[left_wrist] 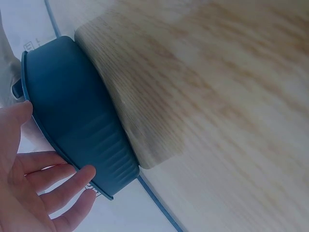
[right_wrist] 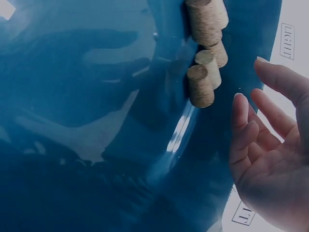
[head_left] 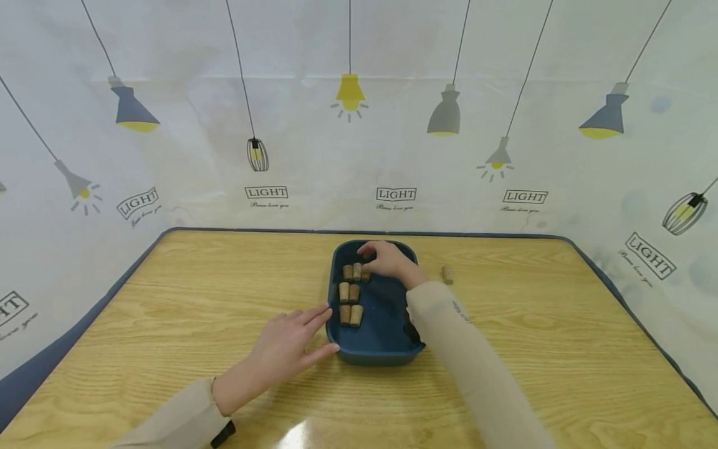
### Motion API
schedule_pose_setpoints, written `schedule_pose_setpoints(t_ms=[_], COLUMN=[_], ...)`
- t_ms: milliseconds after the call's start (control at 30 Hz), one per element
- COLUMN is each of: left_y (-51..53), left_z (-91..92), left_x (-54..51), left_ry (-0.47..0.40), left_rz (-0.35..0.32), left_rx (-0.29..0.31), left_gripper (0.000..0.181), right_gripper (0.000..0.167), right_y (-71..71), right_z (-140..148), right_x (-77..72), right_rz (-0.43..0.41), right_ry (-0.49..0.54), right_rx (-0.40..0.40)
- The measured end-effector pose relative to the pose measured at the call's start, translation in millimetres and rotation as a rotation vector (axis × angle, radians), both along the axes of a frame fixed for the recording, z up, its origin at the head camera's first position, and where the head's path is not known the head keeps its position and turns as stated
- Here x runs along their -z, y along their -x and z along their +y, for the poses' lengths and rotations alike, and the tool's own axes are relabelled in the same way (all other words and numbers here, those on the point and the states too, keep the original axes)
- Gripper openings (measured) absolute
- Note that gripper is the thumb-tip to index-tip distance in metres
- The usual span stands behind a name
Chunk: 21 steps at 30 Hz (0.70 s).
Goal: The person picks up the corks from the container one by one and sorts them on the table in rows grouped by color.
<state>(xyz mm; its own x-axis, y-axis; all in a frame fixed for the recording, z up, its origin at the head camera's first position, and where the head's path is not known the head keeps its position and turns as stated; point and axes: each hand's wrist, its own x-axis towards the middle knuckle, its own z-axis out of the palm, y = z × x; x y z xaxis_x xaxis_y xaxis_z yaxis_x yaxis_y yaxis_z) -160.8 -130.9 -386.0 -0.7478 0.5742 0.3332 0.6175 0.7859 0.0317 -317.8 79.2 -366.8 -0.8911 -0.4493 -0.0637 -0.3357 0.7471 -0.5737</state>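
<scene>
Seven corks (head_left: pixel 354 293) stand inside a blue tray (head_left: pixel 387 340), gathered along its left side: three in the far row, two in the middle one and two in the near one. One more cork (head_left: pixel 447 274) is outside, on the wood-grained surface (head_left: pixel 196 293) to the right of the tray. Of the two hands, well apart from each other, the right hand (head_left: pixel 387 259) reaches over the tray's far end, close to the far row; the right wrist view shows its fingers loosely bent and spread, a gap between them and the corks. The left hand (head_left: pixel 288 340) is at the tray's near left side with its fingers spread, the tips touching the rim rather than closing round it. Both arms wear pale sleeves (head_left: pixel 465 349), and a black band (head_left: pixel 223 433) shows at the left cuff. Behind the surface hangs a whitish backdrop (head_left: pixel 314 149) printed with hanging lamps (head_left: pixel 350 90) and the word LIGHT.
</scene>
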Motion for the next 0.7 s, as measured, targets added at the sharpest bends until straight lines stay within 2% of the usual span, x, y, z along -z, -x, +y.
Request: schedule_pose_setpoints(t_ms=[200,700], left_y=[0.1,-0.3], left_z=[-0.5,0.5], left_x=[-1.0,-1.5], left_ry=[0.003,0.010], left_rz=[0.010,-0.020], left_rx=[0.002,-0.006], left_gripper=[0.061,0.060], right_gripper=[0.038,0.038], right_y=[-0.4,1.3], right_z=[-2.3,-7.5], right_x=[4.1,16.2], right_rz=[0.000,-0.009], right_ry=[-0.009,-0.006], right_rx=[0.007,0.072])
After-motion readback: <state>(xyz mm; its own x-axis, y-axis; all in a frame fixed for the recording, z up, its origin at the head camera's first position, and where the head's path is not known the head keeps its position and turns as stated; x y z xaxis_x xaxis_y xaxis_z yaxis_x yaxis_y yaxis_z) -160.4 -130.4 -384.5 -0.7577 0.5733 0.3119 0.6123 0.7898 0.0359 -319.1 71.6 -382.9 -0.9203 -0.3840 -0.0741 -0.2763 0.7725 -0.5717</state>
